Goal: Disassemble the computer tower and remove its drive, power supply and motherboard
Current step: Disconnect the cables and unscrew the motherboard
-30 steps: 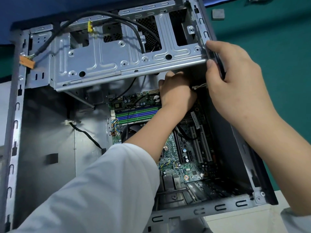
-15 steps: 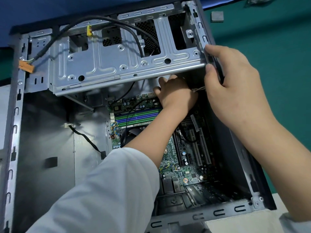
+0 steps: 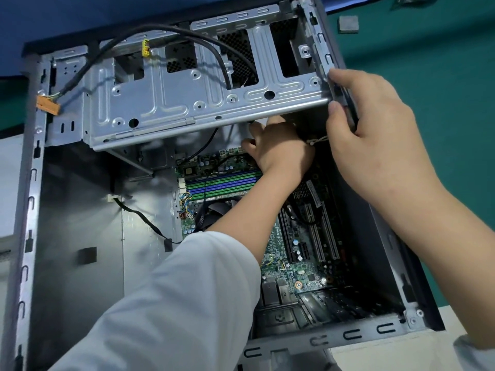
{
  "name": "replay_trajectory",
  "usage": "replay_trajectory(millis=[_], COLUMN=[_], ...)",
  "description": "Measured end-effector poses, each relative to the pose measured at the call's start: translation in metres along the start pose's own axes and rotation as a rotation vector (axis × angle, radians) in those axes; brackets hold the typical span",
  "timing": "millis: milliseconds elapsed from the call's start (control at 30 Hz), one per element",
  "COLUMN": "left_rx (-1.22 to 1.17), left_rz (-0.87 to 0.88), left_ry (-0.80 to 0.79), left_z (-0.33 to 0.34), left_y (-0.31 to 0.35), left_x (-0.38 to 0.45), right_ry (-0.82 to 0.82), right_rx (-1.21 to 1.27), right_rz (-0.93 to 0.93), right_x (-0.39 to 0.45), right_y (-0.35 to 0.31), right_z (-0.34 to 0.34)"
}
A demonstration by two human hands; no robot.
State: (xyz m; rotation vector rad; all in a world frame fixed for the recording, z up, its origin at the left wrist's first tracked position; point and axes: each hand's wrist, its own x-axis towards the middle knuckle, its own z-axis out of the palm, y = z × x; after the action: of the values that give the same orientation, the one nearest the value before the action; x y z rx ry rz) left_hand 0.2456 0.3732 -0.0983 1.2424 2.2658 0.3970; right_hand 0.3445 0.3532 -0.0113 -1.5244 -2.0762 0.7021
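Head view: inside the open computer case (image 3: 69, 263) the motherboard (image 3: 297, 263) lies on its floor. Left hand (image 3: 278, 153) reaches under the drive cage (image 3: 187, 103); its fingers are hidden. Right hand (image 3: 375, 135) fingers grip the case edge.

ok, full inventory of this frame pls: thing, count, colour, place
computer case: 1, grey metal, lying open, fills the view
drive cage: 1, silver, top of the case
motherboard: 1, green, inside the case at centre-right
memory slots: several, blue and green, upper part of the board
black cable: 1, looped over the cage
yellow connector: 1, top of the cage
orange connector: 1, left of the cage
grey pad: 1, on the green surface, top right
left hand: 1, reaching under the cage, fingers hidden
right hand: 1, gripping the case's right edge
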Motion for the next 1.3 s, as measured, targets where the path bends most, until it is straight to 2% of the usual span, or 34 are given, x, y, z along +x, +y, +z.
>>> replay_trajectory(millis=[67,167,300,433,533,633,800,1033,1200,1300], left_rx=[-0.091,-0.205,-0.09,-0.047,0.022,0.011,-0.071,0.048,-0.059,-0.03], left_rz=[-0.037,0.0,0.041,-0.029,0.028,0.067,-0.01,0.076,-0.016,0.031], left_ry=[0.017,0.02,0.014,0.011,-0.021,-0.016,0.015,-0.053,0.001,-0.028], left_z=[-0.001,-0.004,-0.001,0.002,0.002,0.001,0.003,0.006,0.004,0.006], left_y=[0.0,-0.003,-0.004,-0.002,-0.005,-0.007,-0.005,-0.009,-0.003,-0.008], left_x=[-0.001,-0.005,-0.005,0.0,-0.001,-0.002,0.0,0.001,0.004,0.002], right_ry=[0.0,0.001,-0.001,0.002,0.001,-0.001,-0.003,0.0,-0.005,0.0], right_rx=[-0.003,-0.002,0.011,0.025,0.016,0.016,0.017,0.025,0.032,0.031], right_rz=[0.002,0.008,0.01,0.018,0.025,0.02,0.022,0.015,0.009,0.009], right_x=[0.0,-0.001,0.0,-0.002,-0.003,-0.001,-0.001,-0.001,0.0,-0.001], right_y=[0.0,0.0,-0.001,-0.002,-0.002,-0.003,-0.002,-0.001,0.001,0.001], right_z=[0.0,0.0,-0.001,-0.001,0.0,0.0,-0.002,-0.001,0.0,0.0])
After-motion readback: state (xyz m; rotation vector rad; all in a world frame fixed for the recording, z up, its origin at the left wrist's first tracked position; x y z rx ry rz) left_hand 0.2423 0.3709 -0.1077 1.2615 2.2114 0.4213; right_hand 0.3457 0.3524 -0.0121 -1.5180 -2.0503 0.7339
